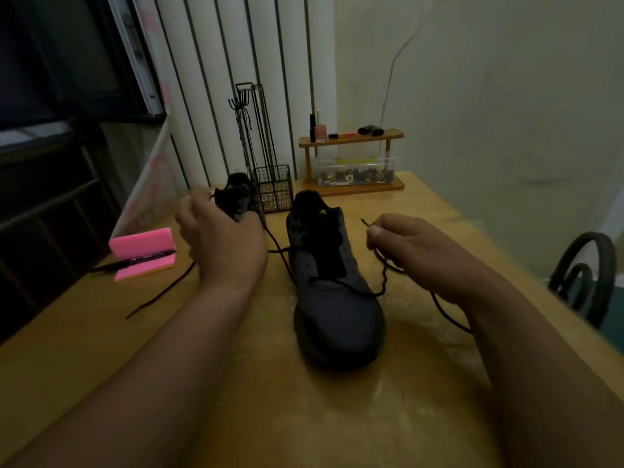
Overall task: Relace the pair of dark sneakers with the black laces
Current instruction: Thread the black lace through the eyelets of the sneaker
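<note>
A dark grey sneaker (pixel 337 305) stands on the wooden table (pixel 236 383), toe toward me, its tongue open. A black lace (pixel 341 284) crosses its lowest eyelets. My right hand (pixel 415 251) pinches the lace's right end, whose tip pokes up past my thumb. The lace's left run leads toward my left hand (pixel 226 244), which is curled; whether it holds the lace is hidden. The second dark sneaker (pixel 236 194) sits behind my left hand, partly covered. Another black lace (pixel 158 292) trails on the table at the left.
A pink foam block (pixel 143 244) with a black pen (pixel 111 265) lies at the left. A black wire basket (pixel 273 189) stands behind the shoes. A wooden shelf (pixel 354 163) with small bottles and a clear box is at the back. A dark chair back (pixel 587 275) rises at the right edge.
</note>
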Demonstrator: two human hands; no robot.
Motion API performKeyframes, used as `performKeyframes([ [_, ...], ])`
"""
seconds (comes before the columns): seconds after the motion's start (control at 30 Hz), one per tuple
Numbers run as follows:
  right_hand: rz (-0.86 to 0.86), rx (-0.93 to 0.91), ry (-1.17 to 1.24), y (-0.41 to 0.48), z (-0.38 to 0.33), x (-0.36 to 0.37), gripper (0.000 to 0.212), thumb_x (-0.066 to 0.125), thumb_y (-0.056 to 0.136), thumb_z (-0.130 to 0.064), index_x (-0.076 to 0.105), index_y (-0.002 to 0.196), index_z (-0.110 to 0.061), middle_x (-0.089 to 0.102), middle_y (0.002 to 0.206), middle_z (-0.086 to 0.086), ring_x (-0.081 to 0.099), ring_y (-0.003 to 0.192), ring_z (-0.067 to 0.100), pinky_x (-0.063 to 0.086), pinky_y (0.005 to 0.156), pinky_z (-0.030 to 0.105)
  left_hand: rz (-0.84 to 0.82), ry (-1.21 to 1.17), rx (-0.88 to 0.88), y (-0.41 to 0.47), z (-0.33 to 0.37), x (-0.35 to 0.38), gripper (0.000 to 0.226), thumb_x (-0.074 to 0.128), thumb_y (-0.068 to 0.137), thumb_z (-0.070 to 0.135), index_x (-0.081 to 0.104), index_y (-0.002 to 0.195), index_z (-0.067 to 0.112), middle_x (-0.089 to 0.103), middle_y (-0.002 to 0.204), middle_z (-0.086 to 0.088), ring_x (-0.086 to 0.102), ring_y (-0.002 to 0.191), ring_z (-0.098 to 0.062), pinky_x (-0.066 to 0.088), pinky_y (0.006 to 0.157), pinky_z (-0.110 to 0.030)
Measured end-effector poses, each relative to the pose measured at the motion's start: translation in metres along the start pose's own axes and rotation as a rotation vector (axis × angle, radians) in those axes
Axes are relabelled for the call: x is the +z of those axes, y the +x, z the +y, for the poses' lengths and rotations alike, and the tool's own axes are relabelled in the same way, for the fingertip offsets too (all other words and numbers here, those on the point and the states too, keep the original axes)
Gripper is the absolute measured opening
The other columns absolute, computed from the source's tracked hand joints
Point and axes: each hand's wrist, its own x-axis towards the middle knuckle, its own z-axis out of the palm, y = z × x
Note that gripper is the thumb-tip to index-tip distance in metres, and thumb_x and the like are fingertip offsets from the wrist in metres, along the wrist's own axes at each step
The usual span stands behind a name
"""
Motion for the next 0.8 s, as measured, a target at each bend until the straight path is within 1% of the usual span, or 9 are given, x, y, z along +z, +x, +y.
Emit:
performKeyframes([
  [0.03,-0.021,-0.014,-0.036,-0.001,-0.001,-0.002,0.026,0.051,0.109,-0.036,0.073,0.097,-0.027,0.067,0.093,-0.01,0.061,0.086,0.01,0.047,0.076,0.032,0.085,0.006,0.194,-0.008,0.001,-0.003,0.046,0.062,0.095,0.017,0.048,0.139,0.019,0.037,0.147,-0.003,0.04,0.133,-0.023,0.043,0.111,-0.049],
  [0.07,-0.045,-0.026,-0.07,-0.002,-0.002,-0.003,0.024,0.054,0.107,-0.035,0.076,0.1,-0.028,0.069,0.094,-0.013,0.062,0.087,0.002,0.05,0.078,0.03,0.101,0.016,0.42,-0.015,0.004,-0.006,0.037,0.061,0.094,0.014,0.054,0.13,0.019,0.044,0.136,0.0,0.044,0.128,-0.02,0.044,0.108,-0.05],
  [0.13,-0.076,-0.044,-0.111,-0.003,-0.002,-0.006,0.02,0.059,0.105,-0.032,0.079,0.108,-0.029,0.071,0.086,-0.011,0.063,0.08,-0.003,0.05,0.075,0.029,-0.103,0.181,0.741,-0.03,0.011,-0.007,0.015,0.06,0.095,0.017,0.063,0.108,0.024,0.053,0.112,0.009,0.05,0.113,-0.016,0.043,0.102,-0.047],
  [0.17,-0.085,-0.05,-0.11,-0.003,-0.002,-0.007,0.019,0.061,0.104,-0.03,0.079,0.11,-0.029,0.073,0.084,-0.009,0.065,0.079,-0.002,0.052,0.076,0.029,-0.264,0.317,0.804,-0.036,0.015,-0.006,0.01,0.06,0.095,0.024,0.065,0.102,0.029,0.055,0.107,0.012,0.049,0.112,-0.014,0.038,0.102,-0.043],
  [0.2,-0.09,-0.055,-0.105,-0.004,-0.002,-0.007,0.018,0.062,0.104,-0.028,0.078,0.112,-0.028,0.075,0.085,-0.008,0.067,0.082,-0.001,0.054,0.078,0.03,-0.406,0.446,0.819,-0.04,0.018,-0.005,0.009,0.059,0.096,0.032,0.066,0.1,0.034,0.054,0.106,0.015,0.047,0.114,-0.013,0.033,0.104,-0.041],
  [0.27,-0.1,-0.067,-0.094,-0.004,-0.003,-0.007,0.014,0.066,0.102,-0.025,0.075,0.112,-0.027,0.077,0.086,-0.01,0.07,0.085,0.001,0.054,0.081,0.029,-0.569,0.619,0.794,-0.04,0.023,-0.002,0.011,0.057,0.096,0.043,0.065,0.102,0.039,0.05,0.108,0.016,0.041,0.118,-0.013,0.028,0.106,-0.042],
  [0.4,-0.101,-0.091,-0.097,-0.003,-0.002,-0.008,0.003,0.072,0.097,-0.021,0.074,0.095,-0.023,0.078,0.084,-0.01,0.072,0.081,0.001,0.05,0.073,0.022,-0.757,0.625,0.689,-0.032,0.027,0.0,0.008,0.059,0.097,0.046,0.064,0.097,0.039,0.05,0.105,0.014,0.041,0.113,-0.016,0.03,0.108,-0.046],
  [0.6,-0.109,-0.068,-0.202,-0.001,0.004,-0.007,0.01,0.073,0.096,-0.026,0.075,0.086,-0.024,0.07,0.07,-0.016,0.063,0.065,-0.003,0.043,0.054,0.009,-0.744,0.446,0.564,-0.033,0.016,0.006,0.006,0.066,0.096,0.05,0.067,0.099,0.046,0.053,0.104,0.015,0.041,0.113,-0.014,0.028,0.102,-0.043],
  [0.8,-0.111,-0.07,-0.212,-0.002,0.002,-0.005,0.016,0.073,0.096,-0.025,0.074,0.082,-0.018,0.063,0.059,-0.017,0.052,0.05,-0.002,0.039,0.048,0.012,-0.709,0.327,0.484,-0.04,0.009,0.005,0.007,0.067,0.097,0.045,0.063,0.095,0.051,0.053,0.105,0.018,0.042,0.114,-0.013,0.028,0.104,-0.043],
])
